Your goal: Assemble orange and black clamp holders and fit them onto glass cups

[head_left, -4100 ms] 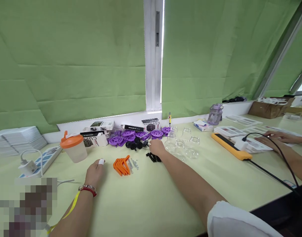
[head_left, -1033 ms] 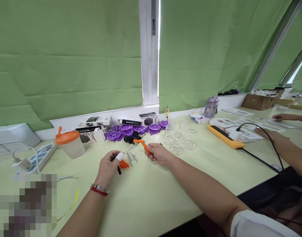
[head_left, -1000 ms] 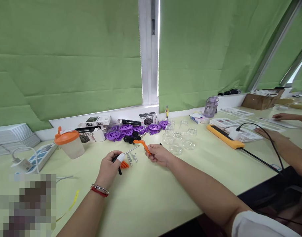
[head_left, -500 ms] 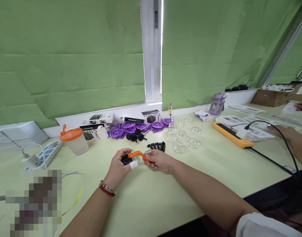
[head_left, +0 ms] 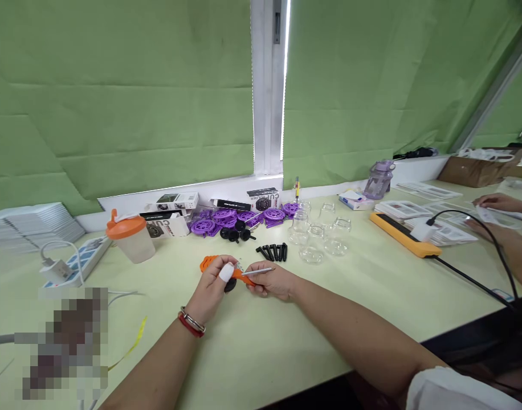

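Note:
Near the middle of the table, my left hand (head_left: 213, 287), its thumb wrapped in white, is closed around an orange plastic part (head_left: 207, 262). A black round piece (head_left: 230, 285) shows beneath its fingers. My right hand (head_left: 269, 279) is closed at the right end of the orange arm, with a slim metal rod (head_left: 261, 271) lying along its fingers; the rod's kind is unclear. Small clear or shiny bits (head_left: 240, 263) show between the hands. Beyond them lie several black handle-like pieces (head_left: 273, 251), black round knobs (head_left: 235, 234) and purple plastic parts (head_left: 224, 217).
Clear glass jars (head_left: 311, 250) stand right of the black pieces. An orange-lidded cup (head_left: 135, 245) and a power strip (head_left: 88, 262) are at left. A yellow-black power strip (head_left: 402, 236) lies right, near printed sheets (head_left: 453, 233) and another person's hands (head_left: 494, 201). Boxes (head_left: 171, 224) line the back.
My left hand has turned the orange part, its thumb now over the top and an orange end showing at left. The metal rod now points right. The other person's hand has moved left.

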Tool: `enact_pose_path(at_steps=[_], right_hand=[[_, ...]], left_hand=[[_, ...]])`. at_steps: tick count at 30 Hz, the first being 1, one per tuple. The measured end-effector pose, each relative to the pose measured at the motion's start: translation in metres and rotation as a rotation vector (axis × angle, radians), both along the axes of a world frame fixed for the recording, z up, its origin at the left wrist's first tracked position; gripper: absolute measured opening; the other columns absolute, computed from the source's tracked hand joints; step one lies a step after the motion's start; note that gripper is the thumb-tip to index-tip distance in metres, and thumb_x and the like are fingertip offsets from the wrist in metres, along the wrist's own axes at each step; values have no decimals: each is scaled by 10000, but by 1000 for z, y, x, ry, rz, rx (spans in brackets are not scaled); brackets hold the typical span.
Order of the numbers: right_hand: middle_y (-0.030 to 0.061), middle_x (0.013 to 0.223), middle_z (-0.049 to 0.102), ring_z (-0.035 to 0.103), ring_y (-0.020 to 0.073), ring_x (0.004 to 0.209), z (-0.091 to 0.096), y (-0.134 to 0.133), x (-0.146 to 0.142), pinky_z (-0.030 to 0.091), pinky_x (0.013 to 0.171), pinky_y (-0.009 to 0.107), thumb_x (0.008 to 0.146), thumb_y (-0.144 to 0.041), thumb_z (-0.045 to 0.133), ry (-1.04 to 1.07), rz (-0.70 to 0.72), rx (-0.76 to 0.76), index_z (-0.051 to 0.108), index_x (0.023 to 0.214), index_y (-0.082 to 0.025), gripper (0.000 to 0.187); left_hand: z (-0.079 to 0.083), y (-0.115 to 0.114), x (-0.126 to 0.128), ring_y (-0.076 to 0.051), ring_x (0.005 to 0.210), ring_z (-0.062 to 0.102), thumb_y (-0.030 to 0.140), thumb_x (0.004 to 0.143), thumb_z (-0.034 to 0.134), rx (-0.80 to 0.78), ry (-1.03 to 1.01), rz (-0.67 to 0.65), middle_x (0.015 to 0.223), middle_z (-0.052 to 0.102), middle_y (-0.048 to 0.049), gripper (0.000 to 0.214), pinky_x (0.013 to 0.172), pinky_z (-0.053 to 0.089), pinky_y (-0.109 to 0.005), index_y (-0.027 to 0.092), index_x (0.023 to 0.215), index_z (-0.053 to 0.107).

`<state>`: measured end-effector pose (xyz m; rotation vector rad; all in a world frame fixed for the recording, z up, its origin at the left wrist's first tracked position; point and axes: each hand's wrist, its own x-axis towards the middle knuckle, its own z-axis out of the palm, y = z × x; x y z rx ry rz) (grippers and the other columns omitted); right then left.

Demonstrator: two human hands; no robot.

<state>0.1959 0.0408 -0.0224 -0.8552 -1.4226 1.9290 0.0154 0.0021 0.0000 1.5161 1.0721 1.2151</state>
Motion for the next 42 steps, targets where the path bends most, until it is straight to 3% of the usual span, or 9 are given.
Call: enact_pose_path(at_steps=[5, 10, 13, 18, 25, 33, 38, 42], right_hand=[[13, 678, 606, 414, 68, 471, -9, 4, -4, 317, 454, 219, 781, -480, 616, -89, -94, 184, 586, 819, -149, 335], [29, 791, 620, 506, 114, 640, -17, 7, -18, 376, 600, 245, 774, -327, 648, -532, -272, 684, 661, 892, -167, 199], [59, 898, 658, 560, 157, 733, -14, 6, -35, 368, 632, 264, 763, -407, 652, -787, -303, 844, 684, 908, -190, 264], [73, 856, 699, 604, 205, 744, -10, 7, -54, 336, 597, 286, 784, -392, 611, -1026, -317, 794, 696, 845, -214, 206], [74, 797, 694, 583, 185, 692, -8, 7, -51, 297, 562, 274, 798, -280, 588, -1001, -317, 755, 688, 770, -201, 130], [23, 632, 586, 478, 120, 560, -6, 8, -35, 296, 522, 240, 811, -305, 597, -715, -374, 655, 634, 745, -173, 152], [-18, 564, 535, 520, 111, 485, 1, 10, -20, 365, 480, 223, 739, -239, 634, -409, -293, 485, 564, 714, -185, 92], [-31, 558, 523, 476, 92, 494, 15, 9, -9, 368, 494, 215, 670, -174, 635, -309, -327, 538, 577, 683, -182, 60]], left_hand=[[7, 4, -4, -109, 576, 461, 417, 861, 476, -1, -103, 161, 764, 536, 9, 239, 512, 371, -230, 198, 897, 562], [7, 13, -15, -119, 521, 461, 370, 828, 471, 26, -188, 397, 667, 513, 24, 189, 472, 365, -234, 202, 859, 552], [6, 15, -18, -126, 509, 452, 373, 827, 460, 6, -191, 455, 626, 492, 28, 188, 463, 358, -237, 207, 855, 544], [4, 15, -20, -138, 536, 459, 430, 838, 449, -1, -155, 464, 648, 503, 14, 235, 483, 375, -246, 212, 863, 533], [12, 12, -17, -139, 536, 445, 415, 845, 433, -49, -154, 515, 634, 492, 16, 216, 486, 366, -246, 214, 842, 513], [11, 13, -15, -122, 533, 451, 406, 836, 461, -60, -216, 523, 660, 507, 23, 206, 484, 373, -234, 208, 850, 513], [11, 13, -16, -119, 516, 451, 422, 847, 446, -62, -207, 537, 658, 516, 24, 227, 478, 380, -238, 205, 848, 512], [4, 16, -17, -123, 510, 467, 440, 846, 453, -48, -213, 503, 669, 519, 25, 235, 467, 380, -245, 216, 852, 523]])
